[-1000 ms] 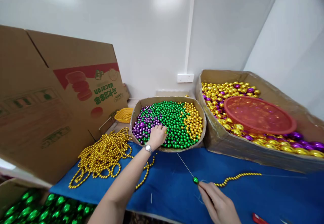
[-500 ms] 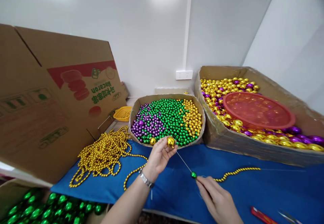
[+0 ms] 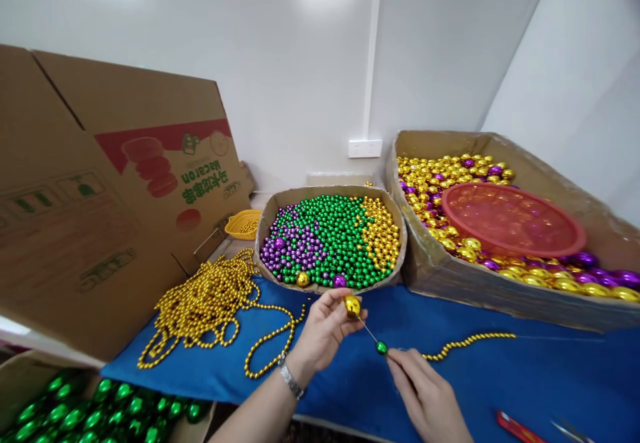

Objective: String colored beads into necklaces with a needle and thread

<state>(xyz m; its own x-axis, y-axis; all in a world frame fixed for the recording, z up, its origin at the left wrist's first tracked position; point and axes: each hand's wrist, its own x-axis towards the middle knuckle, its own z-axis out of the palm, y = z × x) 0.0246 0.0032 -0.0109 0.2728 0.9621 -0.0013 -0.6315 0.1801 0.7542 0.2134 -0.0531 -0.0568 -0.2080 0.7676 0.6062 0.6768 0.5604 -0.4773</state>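
Between its thumb and fingers my left hand [image 3: 327, 329] pinches a large shiny gold bead [image 3: 352, 306]. A thin, straight, needle-like wire [image 3: 368, 329] runs from that bead down to a smaller green bead [image 3: 381, 347]. My right hand [image 3: 425, 389] is closed on the lower end of the wire, its fingertips against the green bead. The tip of the wire meets the gold bead; whether it is inside the hole I cannot tell. Just beyond my left hand stands a box of small green, purple and gold beads [image 3: 345, 236].
Gold bead strings [image 3: 210, 303] lie heaped on the blue cloth [image 3: 350, 389], with a short gold strand [image 3: 465, 344] at right. A red-handled tool [image 3: 517, 426] is near the front edge. A large bead box [image 3: 440, 269] holds a red basin [image 3: 515, 219]. A carton [image 3: 165, 96] stands left.
My left hand has moved down and right with the gold bead, closer to the green bead, so less wire shows between them. My right hand has barely moved.
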